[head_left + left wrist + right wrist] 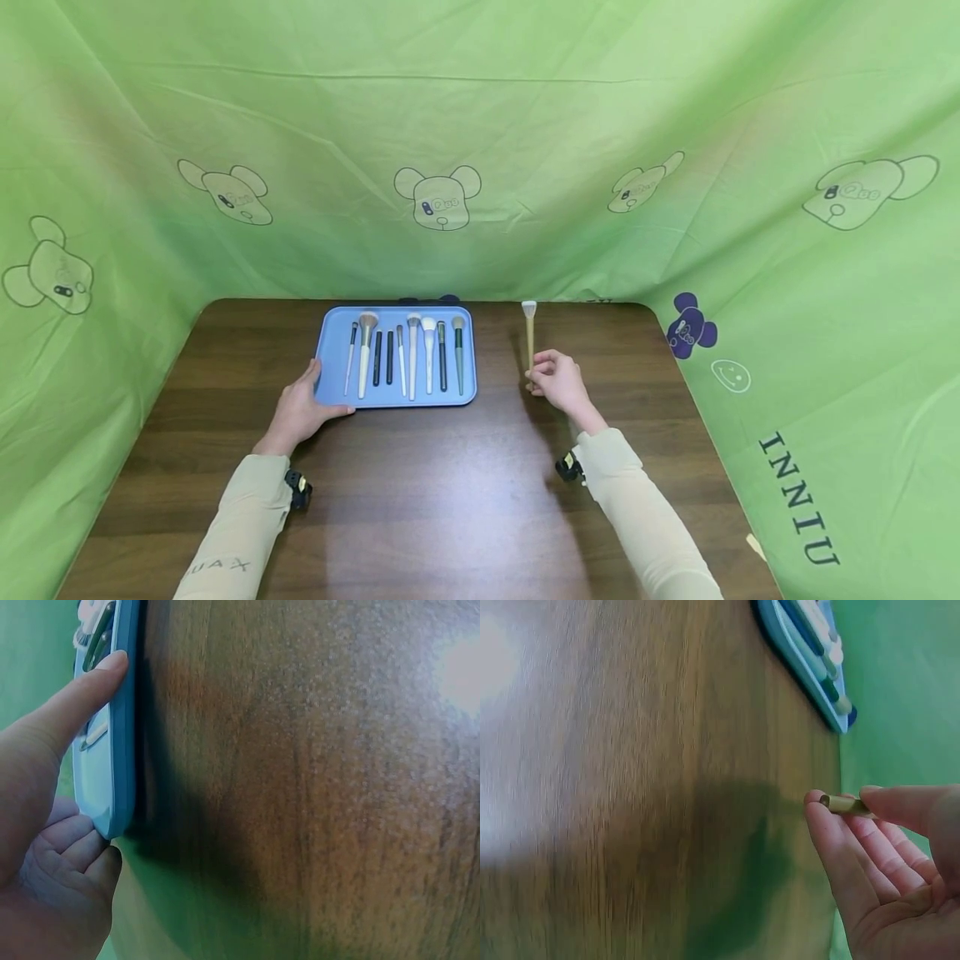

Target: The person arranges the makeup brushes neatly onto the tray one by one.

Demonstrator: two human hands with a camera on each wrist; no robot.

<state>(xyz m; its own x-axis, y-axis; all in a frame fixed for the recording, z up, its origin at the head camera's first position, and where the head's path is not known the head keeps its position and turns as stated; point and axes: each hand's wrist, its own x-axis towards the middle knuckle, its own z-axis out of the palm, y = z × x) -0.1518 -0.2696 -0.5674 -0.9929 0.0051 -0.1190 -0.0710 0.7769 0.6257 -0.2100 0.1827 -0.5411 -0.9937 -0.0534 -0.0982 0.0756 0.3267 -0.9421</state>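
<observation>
A light blue tray (333,337) lies on the table, with several makeup brushes (414,354) side by side in it. My left hand (296,412) grips the tray's near left corner. In the left wrist view the thumb presses along the tray's rim (124,772) and the other fingers curl at its end. To the right of the tray, my right hand (558,385) pinches a makeup brush (530,329) by its tan handle, pale bristles pointing away from me. The handle's butt end (840,803) shows between thumb and fingers in the right wrist view.
Beneath everything is a dark brown wooden table (435,500). Green cloth (525,125) printed with bear heads hangs around its back and sides. Each wrist wears a small black camera, one at the left sleeve (298,490) and one at the right (568,467).
</observation>
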